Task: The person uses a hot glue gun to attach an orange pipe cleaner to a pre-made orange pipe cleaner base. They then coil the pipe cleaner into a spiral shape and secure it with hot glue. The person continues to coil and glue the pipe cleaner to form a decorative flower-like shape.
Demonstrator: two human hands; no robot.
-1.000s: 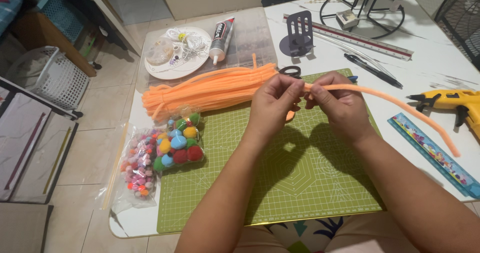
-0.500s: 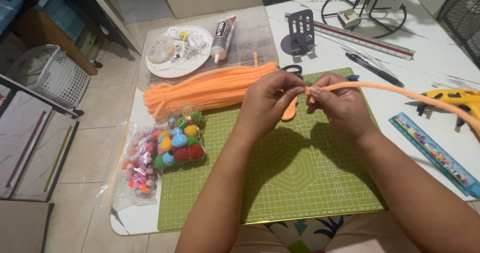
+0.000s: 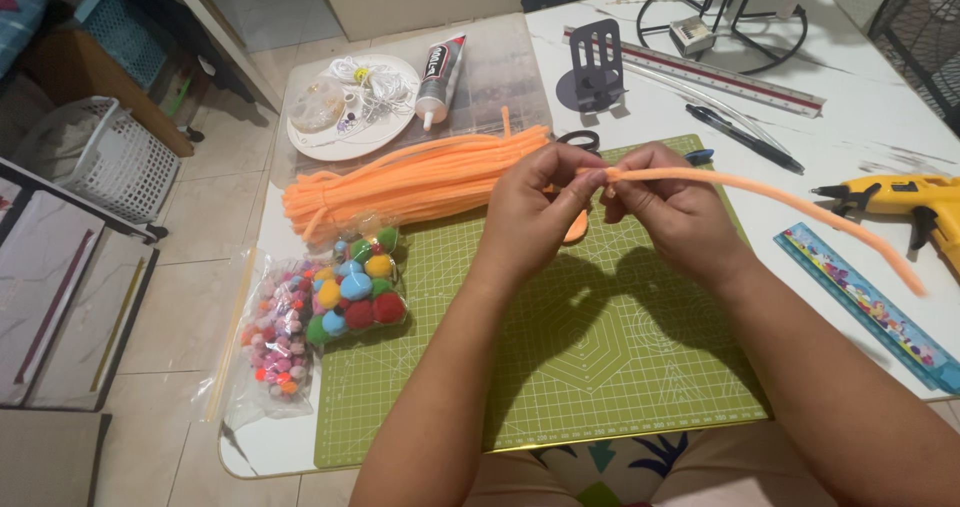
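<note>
Both hands meet above the green gridded cutting mat (image 3: 600,367), the left hand (image 3: 535,212) and right hand (image 3: 672,212) with fingers pinching one end of a long fuzzy orange pipe cleaner (image 3: 780,205), its free length trailing right over the white counter (image 3: 860,117), apparently for bending.

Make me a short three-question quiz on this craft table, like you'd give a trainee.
1. True or false: both hands pinch one end of a single orange pipe cleaner.
2. What lies right of the cutting mat, nearest the table's right edge?
A. white plate
B. yellow glue gun
C. bag of pompoms
3. Fill in: the bundle of pipe cleaners lies between the mat and the white ____.

Key:
1. True: left hand and right hand meet at its end.
2. B, the glue gun.
3. Plate.
</note>
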